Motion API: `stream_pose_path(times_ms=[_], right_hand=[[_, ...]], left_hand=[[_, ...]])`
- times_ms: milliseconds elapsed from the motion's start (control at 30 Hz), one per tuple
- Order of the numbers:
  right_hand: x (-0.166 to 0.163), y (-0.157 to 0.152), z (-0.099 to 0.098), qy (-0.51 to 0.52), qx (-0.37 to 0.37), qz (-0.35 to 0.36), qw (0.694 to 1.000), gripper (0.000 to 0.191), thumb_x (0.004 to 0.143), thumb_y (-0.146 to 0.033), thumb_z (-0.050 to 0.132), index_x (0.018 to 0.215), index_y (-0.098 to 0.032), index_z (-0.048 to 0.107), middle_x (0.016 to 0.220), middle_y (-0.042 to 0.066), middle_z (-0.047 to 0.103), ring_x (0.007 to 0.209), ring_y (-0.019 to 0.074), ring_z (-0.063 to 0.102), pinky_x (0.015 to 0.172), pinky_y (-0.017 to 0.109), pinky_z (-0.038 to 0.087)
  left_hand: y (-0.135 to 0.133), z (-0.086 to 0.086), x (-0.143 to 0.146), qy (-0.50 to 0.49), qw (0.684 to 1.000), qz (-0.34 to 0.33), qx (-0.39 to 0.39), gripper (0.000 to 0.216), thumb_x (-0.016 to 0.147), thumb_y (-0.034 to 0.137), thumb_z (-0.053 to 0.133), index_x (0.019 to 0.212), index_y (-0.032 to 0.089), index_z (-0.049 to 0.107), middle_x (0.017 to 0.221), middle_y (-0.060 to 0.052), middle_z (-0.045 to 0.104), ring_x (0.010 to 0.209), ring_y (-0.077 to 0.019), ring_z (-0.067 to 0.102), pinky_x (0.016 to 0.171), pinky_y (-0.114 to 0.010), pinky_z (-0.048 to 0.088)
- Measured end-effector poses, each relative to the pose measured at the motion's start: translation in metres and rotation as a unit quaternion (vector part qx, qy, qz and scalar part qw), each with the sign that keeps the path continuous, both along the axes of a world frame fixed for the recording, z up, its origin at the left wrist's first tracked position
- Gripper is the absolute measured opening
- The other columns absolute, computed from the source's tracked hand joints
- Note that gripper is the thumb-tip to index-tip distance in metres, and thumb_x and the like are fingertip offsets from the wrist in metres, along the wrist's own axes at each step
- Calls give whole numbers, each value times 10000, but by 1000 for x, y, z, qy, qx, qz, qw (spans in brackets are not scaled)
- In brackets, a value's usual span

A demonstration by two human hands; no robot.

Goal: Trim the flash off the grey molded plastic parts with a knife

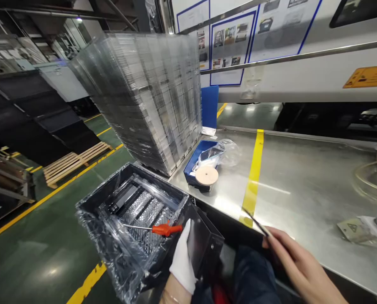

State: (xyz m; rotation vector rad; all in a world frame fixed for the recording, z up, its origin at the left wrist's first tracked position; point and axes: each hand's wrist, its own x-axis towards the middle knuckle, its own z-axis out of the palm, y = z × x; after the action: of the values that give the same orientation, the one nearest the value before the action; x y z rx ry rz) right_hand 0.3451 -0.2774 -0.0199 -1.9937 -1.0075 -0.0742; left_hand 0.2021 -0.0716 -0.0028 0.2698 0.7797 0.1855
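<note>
Right grip (294,255) on tool (255,222), table edge (226,211) near, blue tray (193,162) apart

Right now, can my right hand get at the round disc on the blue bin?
Likely yes: nothing visible stands between your right hand and the round disc on the blue bin, though the slim dark item that hand holds may hinder gripping.
</note>
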Motion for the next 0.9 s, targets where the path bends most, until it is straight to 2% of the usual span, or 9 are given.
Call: stream_pose_path(times_ms=[67,167,300,467,600,667,767,833,900], right_hand=[[-24,0,20,-44,66,61,995,229,1035,-361,485,1168,-260,641,963,49,725,884,160,738,777,191,591],[-42,11,36,-64,136,111,982,240,989,-198,553,1206,-246,643,988,64,708,904,152,723,783,177,584],[-47,27,32,-59,164,135,975,282,950,-124,575,1199,-228,658,918,56,695,814,150,701,709,209,596],[-45,24,31,-67,176,87,978,252,944,-139,588,1153,-233,694,907,54,716,795,155,711,689,208,600],[-40,4,42,-53,157,8,986,150,973,-285,604,1047,-260,731,926,29,761,809,150,752,759,151,591],[-42,-4,47,1,109,66,992,162,985,-312,593,1041,-279,741,931,12,776,805,154,761,739,143,592],[-53,-4,48,97,49,182,977,178,993,-312,583,947,-281,752,833,-6,769,712,142,742,634,146,573],[-61,0,46,140,32,218,965,229,1003,-322,565,867,-263,739,761,-11,745,653,122,710,608,151,546],[-66,4,43,159,20,240,958,279,1013,-344,551,812,-248,720,699,-20,717,606,105,681,592,151,523]], left_hand=[[-3,3,3,24,1000,15,-5,397,984,420,535,998,115,790,917,-105,780,919,-238,732,999,-342,520],[-9,10,4,32,999,7,7,468,1011,418,468,930,97,798,878,-133,770,950,-253,728,983,-349,527],[-15,14,0,-7,998,-9,-66,482,993,454,512,739,151,788,773,-80,758,925,-212,729,991,-279,509],[-6,8,-8,-66,996,-3,-67,533,1005,503,450,935,112,805,927,-106,777,1061,-257,701,1074,-326,465],[13,-2,-20,-147,989,-18,-30,390,909,482,646,1038,150,803,923,-83,789,1131,-289,677,1154,-371,390],[20,-4,-25,-202,978,-49,-21,311,843,448,742,1025,204,806,935,-61,794,1147,-293,672,1177,-397,363],[26,-5,-31,-271,959,-85,-16,263,842,417,756,1012,221,802,1036,-61,782,1151,-285,676,1189,-404,351],[28,-9,-33,-297,953,-53,-27,260,882,385,723,1048,196,788,1084,-42,769,1121,-234,693,1183,-332,355],[31,-17,-37,-305,951,22,-46,228,922,320,684,1090,194,772,1123,3,748,1094,-168,703,1151,-233,367]])
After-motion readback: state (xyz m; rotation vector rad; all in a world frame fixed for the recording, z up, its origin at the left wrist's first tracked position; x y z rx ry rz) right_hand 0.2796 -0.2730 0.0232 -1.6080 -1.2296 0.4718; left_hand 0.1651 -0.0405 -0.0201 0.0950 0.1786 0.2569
